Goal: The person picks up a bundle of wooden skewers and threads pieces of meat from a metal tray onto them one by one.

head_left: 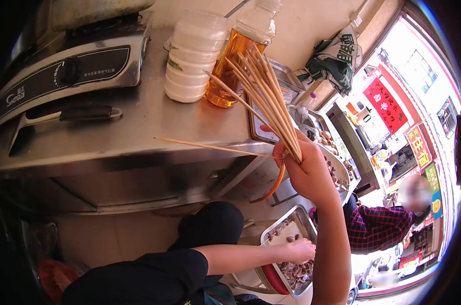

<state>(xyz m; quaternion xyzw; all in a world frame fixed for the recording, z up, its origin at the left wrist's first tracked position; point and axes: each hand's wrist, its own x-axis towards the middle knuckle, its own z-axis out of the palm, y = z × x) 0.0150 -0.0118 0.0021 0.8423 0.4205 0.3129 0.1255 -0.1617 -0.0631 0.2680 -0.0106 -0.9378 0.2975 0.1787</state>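
Note:
My right hand is closed around a bundle of wooden skewers, which fan out upward over the counter edge. One single skewer sticks out sideways to the left from the same grip. An orange curved strip hangs just below these fingers. Lower down, my left hand reaches over a metal tray with its fingers drawn together; what they hold, if anything, I cannot tell. Brownish food pieces lie in that tray. My right forearm hides part of its right side.
On the steel counter are a gas stove, a black-handled spatula, a white ribbed container, a bottle of amber liquid and a phone. A person in a plaid shirt is at right, by the street.

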